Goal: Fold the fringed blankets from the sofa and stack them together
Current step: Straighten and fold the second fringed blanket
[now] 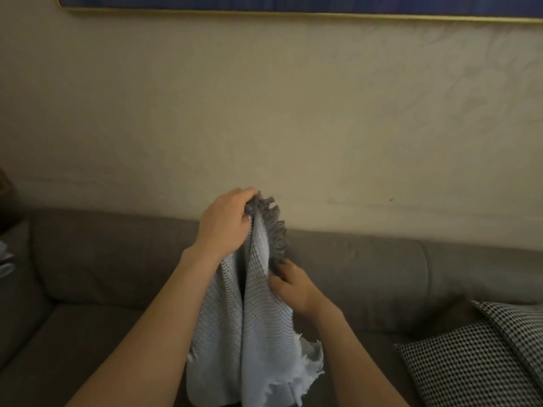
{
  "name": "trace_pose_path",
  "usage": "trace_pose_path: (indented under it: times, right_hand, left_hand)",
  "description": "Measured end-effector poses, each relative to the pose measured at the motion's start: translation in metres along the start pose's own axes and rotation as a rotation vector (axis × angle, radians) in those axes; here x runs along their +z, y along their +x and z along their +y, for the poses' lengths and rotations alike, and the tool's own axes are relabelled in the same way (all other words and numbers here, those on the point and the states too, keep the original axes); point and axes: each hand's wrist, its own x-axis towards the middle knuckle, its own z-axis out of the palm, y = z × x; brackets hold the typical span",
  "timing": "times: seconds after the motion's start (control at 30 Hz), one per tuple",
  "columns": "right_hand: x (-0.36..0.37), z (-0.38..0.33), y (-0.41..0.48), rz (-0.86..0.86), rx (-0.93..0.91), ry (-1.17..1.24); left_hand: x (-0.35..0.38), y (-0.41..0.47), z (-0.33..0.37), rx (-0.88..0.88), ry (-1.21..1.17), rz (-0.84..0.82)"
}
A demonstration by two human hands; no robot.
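Note:
A light grey-blue woven blanket (249, 333) with a dark grey fringe hangs in the air in front of the grey sofa (102, 259). My left hand (226, 218) grips its top corner, bunched at the fringe, raised above the sofa back. My right hand (289, 282) is lower and to the right, pinching the fringed edge of the same blanket. The cloth drops in two long folds between my forearms, with a pale fringe at its lower right. A bit of light blue fabric (6, 259) shows at the far left edge on the sofa.
A black-and-white houndstooth cushion (476, 356) lies on the sofa seat at the right. Behind the sofa is a beige textured wall (293, 113), with the gold-framed bottom of a blue picture (293, 4) at the top.

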Motion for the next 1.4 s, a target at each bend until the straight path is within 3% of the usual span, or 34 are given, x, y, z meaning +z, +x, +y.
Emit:
trace_pose_path:
  times: [0.23,0.37,0.43,0.6,0.7,0.8,0.97,1.17,1.27,1.4]
  right_hand:
    - [0.011,-0.017,0.015,0.342,-0.027,0.092]
    - [0.012,-0.015,0.027,0.605,-0.024,0.003]
    - [0.009,-0.011,0.033,0.648,-0.072,-0.086]
    - [0.008,0.004,0.037,0.483,-0.155,-0.568]
    - [0.004,0.019,0.037,0.261,0.059,-0.717]
    - [-0.006,0.034,0.034,0.051,0.315,-0.585]
    - [-0.026,0.053,0.039,-0.059,0.398,-0.599]
    - [-0.027,0.099,0.034,-0.03,0.586,-0.432]
    - [-0.024,0.108,0.035,-0.096,0.551,-0.326]
    - [-0.013,0.095,0.042,-0.223,0.312,-0.248]
  left_hand:
    - [-0.025,0.01,-0.009,-0.107,0.07,0.198]
    - [-0.033,0.016,-0.009,-0.186,0.076,0.281]
    - [-0.035,0.017,-0.007,-0.212,0.074,0.325]
    - [-0.041,0.025,-0.006,-0.255,0.044,0.459]
    - [-0.045,0.03,-0.008,-0.269,0.041,0.527]
    - [-0.048,0.034,-0.012,-0.281,0.04,0.563]
    - [-0.045,0.036,-0.014,-0.297,0.022,0.59]
    - [-0.038,0.041,-0.014,-0.277,-0.012,0.61]
    - [-0.033,0.042,-0.01,-0.252,-0.031,0.609]
    - [-0.026,0.04,-0.005,-0.159,-0.092,0.601]
